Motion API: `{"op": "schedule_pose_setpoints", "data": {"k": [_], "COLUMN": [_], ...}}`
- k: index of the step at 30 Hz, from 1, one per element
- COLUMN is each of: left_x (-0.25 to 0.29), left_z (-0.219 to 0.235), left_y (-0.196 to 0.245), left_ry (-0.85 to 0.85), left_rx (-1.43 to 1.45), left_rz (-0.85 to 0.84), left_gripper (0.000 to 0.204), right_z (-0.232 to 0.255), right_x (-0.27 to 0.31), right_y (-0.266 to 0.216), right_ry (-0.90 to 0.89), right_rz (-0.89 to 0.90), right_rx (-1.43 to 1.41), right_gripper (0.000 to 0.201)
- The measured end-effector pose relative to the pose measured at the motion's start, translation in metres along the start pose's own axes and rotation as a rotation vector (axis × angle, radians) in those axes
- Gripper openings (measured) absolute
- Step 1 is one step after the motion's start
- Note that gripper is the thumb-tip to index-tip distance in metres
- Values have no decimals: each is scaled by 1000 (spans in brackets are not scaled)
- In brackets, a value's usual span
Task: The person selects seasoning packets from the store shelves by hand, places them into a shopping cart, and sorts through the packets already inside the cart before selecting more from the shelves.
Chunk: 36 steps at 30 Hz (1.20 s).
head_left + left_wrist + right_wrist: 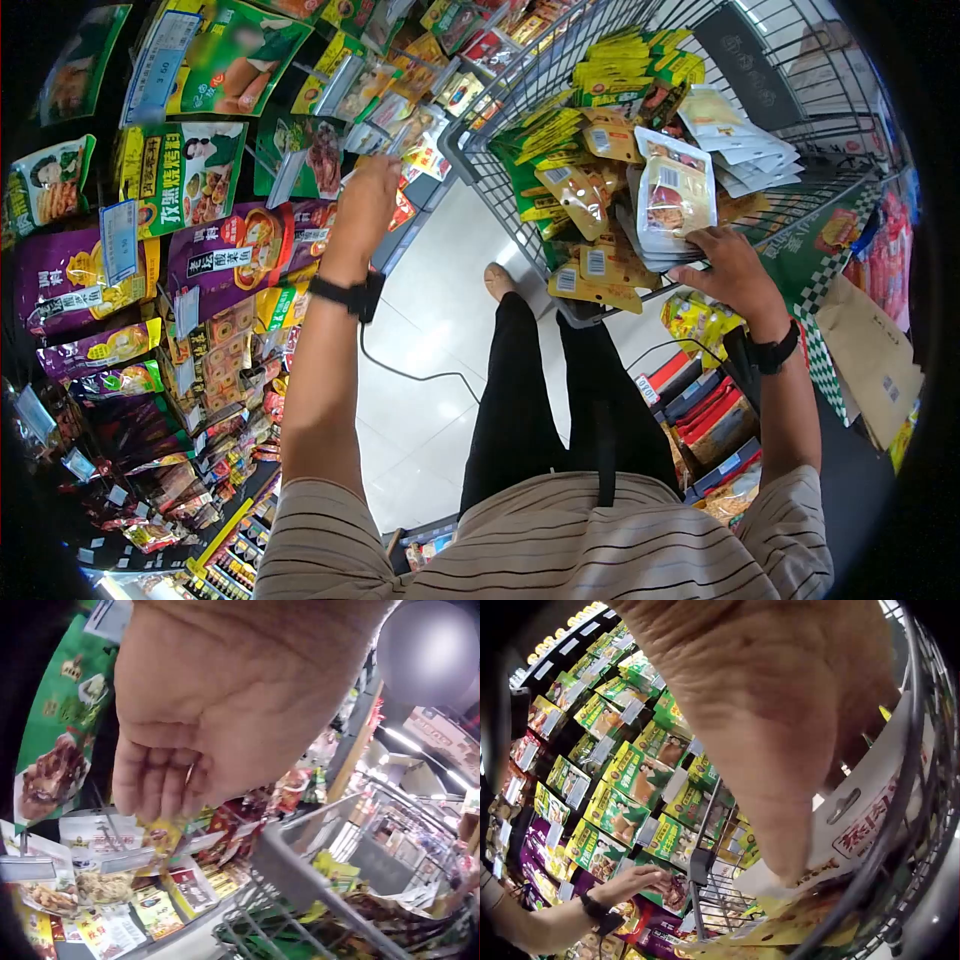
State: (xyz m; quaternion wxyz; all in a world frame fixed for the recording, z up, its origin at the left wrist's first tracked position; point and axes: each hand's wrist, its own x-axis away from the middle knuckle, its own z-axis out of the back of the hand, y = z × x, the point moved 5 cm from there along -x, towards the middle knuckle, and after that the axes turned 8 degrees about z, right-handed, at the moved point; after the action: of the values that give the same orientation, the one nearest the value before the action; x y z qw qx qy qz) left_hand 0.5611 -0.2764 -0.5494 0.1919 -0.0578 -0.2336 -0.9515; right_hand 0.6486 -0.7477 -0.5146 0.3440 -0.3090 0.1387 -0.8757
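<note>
snack packets: stack of white and yellow pouches (672, 200) at the near rim of the shopping cart (470, 160), inside the basket, among more yellow and green packs.
right hand: (735, 270) grips that stack from below at the cart edge, fingers curled round the lower packets; watch-like band on the wrist.
right wrist view only: palm (780, 735) fills the frame up close; a white packet (855, 817) with a hang hole and red Chinese characters lies under the fingers against the cart wire, yellow packet below it. I can't read the characters reliably.
left hand: (365, 200) raised to the hanging display, fingers at the peg hooks (350, 135). From the head view I can't tell whether it pinches anything.
left wrist view only: fingers (150, 787) loosely bent, tips just above a yellow packet (161, 836) on a hook; contact unclear. Grey cart rim (300, 877) runs across the foreground.
shelf labels: green bags (190, 170) and purple bags (240, 250) with Chinese print, too small to read; one price tag (160, 70) seems to read 3.60.
far: white floor (440, 290), shoe, black trousers between shelf and cart.
</note>
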Motion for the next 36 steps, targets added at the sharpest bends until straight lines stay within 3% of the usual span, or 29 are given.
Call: {"op": "schedule_pose_setpoints", "data": {"k": [3, 5, 9, 13, 14, 17, 19, 21, 23, 29, 33, 35, 36], "left_x": [-56, -84, -126, -153, -160, -183, -223, -204, -196, -197, -179, -171, -155], "left_z": [-38, -56, -78, -97, -101, -120, -169, -132, -117, -121, -119, -122, -111], "left_y": [-71, -108, -153, -169, -177, -219, -314, -258, -230, -232, -220, -216, -193], "left_ry": [-96, 14, 34, 9, -63, -56, -106, 5, -134, -262, -208, -249, -253], "left_rx": [-211, -234, -151, -324, -272, -392, -682, -452, -460, -605, -519, -563, -530], "left_rz": [111, 171, 479, 494, 633, 591, 500, 644, 625, 493, 550, 449, 427], "left_gripper": [33, 30, 35, 41, 43, 46, 46, 43, 40, 40, 40, 37, 37], "right_z": [-1, -5, -3, -4, -5, -10, -15, -20, -22, -25, -22, -21, -21], "right_x": [1, 3, -1, -12, -15, -27, -33, -37, -38, -40, -40, -41, -40], "right_y": [-17, -26, -46, -60, -63, -71, -74, -76, -78, -82, -87, -87, -87], "right_ry": [62, 144, 282, 374, 387, 407, 410, 404, 398, 388, 408, 414, 416], "right_rz": [56, 76, 52, 26, 28, 54, 58, 45, 33, 28, 44, 64, 74], "right_rx": [-25, -43, -46, -33, -46, -87, -112, -134, -145, -162, -183, -184, -184], "right_gripper": [78, 78, 68, 54, 52, 46, 43, 40, 38, 33, 30, 29, 29]}}
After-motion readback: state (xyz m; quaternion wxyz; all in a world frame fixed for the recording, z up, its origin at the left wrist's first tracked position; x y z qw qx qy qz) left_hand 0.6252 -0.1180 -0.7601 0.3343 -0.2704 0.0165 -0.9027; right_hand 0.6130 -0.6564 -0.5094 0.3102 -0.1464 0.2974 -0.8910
